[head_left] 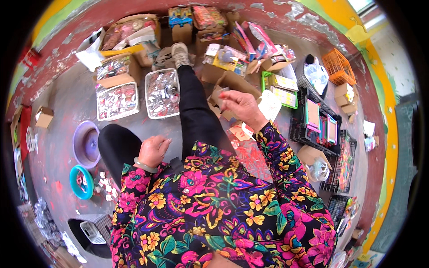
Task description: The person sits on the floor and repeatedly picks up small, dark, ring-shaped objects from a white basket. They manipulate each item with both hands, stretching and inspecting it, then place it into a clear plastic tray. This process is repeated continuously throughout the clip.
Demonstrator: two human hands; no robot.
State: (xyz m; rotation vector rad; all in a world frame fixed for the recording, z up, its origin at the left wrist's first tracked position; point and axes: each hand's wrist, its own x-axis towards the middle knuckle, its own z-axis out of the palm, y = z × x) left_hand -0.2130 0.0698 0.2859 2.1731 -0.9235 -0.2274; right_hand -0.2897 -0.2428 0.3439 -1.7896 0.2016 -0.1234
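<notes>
Held the right hand (245, 108) near the open carton (239, 81), with fingers bent toward the thumb. Held the left hand (153, 152) near the left knee (114, 134), with fingers loosely curled and thumb apart. From this high view, could not tell about any grip in either hand. Saw the carton on the floor (51, 147), right of the stretched leg (192, 96); left of this leg, a white tray (161, 117) with wrapped pieces (163, 96).

Brown cardboard box (243, 83) standing open on the floor (62, 105), flaps splayed, partly hidden behind my right fingers (232, 96), a red speck (221, 94) at their tips too small to make out, white rectangular basket (163, 116) of shiny packets beyond my left fingers (163, 145).
</notes>
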